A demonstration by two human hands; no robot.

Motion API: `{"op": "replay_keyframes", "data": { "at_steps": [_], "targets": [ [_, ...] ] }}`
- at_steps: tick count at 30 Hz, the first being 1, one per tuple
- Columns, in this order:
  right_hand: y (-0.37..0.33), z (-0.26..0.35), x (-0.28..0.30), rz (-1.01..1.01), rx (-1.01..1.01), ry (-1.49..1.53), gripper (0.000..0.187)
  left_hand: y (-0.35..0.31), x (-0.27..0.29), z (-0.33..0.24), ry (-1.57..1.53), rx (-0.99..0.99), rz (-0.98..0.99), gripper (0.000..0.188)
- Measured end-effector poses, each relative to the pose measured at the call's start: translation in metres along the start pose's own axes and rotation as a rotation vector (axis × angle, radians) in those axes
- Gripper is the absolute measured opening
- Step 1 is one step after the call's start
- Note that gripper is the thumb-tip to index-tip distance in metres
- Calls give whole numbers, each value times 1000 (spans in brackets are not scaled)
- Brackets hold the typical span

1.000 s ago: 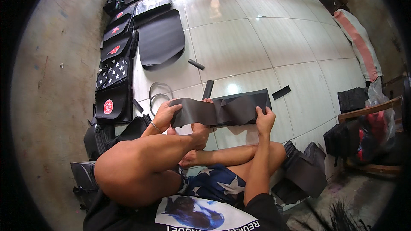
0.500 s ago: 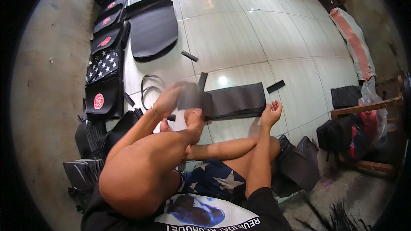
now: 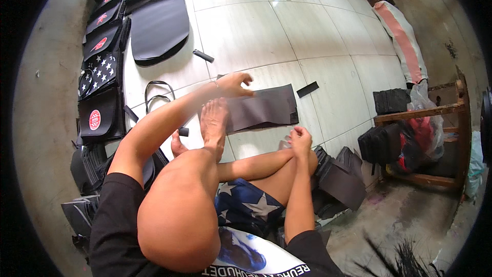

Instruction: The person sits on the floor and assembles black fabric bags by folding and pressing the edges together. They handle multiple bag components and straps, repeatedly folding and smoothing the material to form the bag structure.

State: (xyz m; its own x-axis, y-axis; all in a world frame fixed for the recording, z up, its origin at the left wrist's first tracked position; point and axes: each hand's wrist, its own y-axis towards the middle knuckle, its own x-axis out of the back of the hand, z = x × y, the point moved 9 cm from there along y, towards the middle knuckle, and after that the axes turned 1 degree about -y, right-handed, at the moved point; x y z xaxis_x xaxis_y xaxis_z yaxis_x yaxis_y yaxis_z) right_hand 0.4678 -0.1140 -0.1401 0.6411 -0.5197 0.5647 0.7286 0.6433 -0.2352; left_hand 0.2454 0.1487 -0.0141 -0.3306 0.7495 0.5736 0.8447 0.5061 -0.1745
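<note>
Dark flat sheets (image 3: 264, 107) lie on the tiled floor in front of me, partly overlapping. My left hand (image 3: 234, 85) hovers over their far left part, fingers apart and slightly bent, with nothing seen in it. My bare foot (image 3: 212, 118) rests at the sheets' left end. Nearer to me, by the sheets' lower right corner, my right hand (image 3: 301, 141) is closed with fingertips pinched together. Whether it holds anything small cannot be made out. A short black strip (image 3: 308, 89) lies just beyond the sheets' right end.
Along the left wall run stacked black flaps (image 3: 100, 115), some with red emblems or white stars. A large rounded black panel (image 3: 160, 28), a small strip (image 3: 203, 56) and a thin looped cord (image 3: 154, 90) lie on the floor. At right stands a wooden rack (image 3: 420, 114).
My left hand has moved right and away over the sheets, and the blurred dark piece is out of it. My right hand has come slightly nearer to me. The view has shifted.
</note>
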Motion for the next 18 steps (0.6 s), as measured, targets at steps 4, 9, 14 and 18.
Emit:
{"op": "replay_keyframes", "data": {
  "at_steps": [4, 9, 14, 18],
  "targets": [
    [-61, 107, -40, 8, 384, -128, 33, -3, -57, 81, 386, 261, 292, 97],
    [-69, 114, -79, 207, 456, -311, 40, -2, -90, 82, 507, 273, 321, 94],
    [-59, 135, -79, 146, 608, -359, 43, -11, -102, 65, 477, 271, 335, 91],
    [-29, 163, -94, 258, 699, -524, 67, -13, -100, 74, 551, 214, 191, 93]
  ]
}}
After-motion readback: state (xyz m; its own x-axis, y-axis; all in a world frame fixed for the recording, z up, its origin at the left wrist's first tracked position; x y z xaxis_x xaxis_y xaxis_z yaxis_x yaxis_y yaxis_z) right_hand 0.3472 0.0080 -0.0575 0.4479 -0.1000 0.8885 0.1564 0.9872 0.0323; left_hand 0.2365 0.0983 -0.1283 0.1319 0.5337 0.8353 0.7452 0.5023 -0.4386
